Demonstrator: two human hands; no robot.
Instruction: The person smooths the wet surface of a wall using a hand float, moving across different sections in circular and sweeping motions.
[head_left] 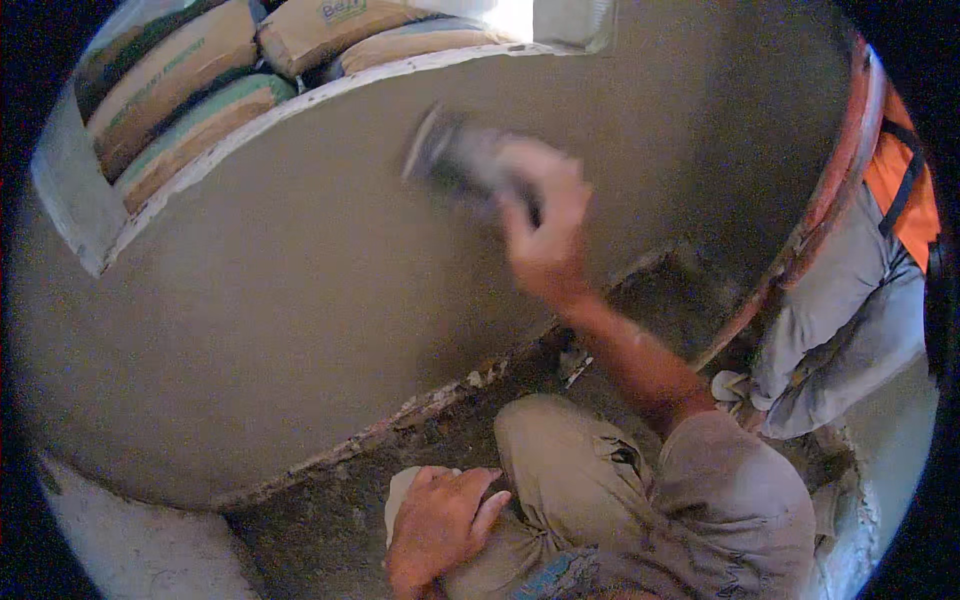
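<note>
At centre top of the frame, the right hand [545,225] is closed around the handle of a plastering float [450,155]; the float is blurred, its flat face against the wet grey plastered wall [280,290]; the forearm runs down toward the lower right. Toward bottom centre, the left hand [440,520] rests on the person's bent knee [550,440], fingers loosely curled, gripping nothing. Along the wall's base lies a rough floor strip [330,520] strewn with mortar debris. Stacked sacks [190,90] occupy the upper left, behind the wall's top edge. At the right edge, a second person [860,300] in grey trousers and an orange garment stands beside a reddish vertical post [830,200].
</note>
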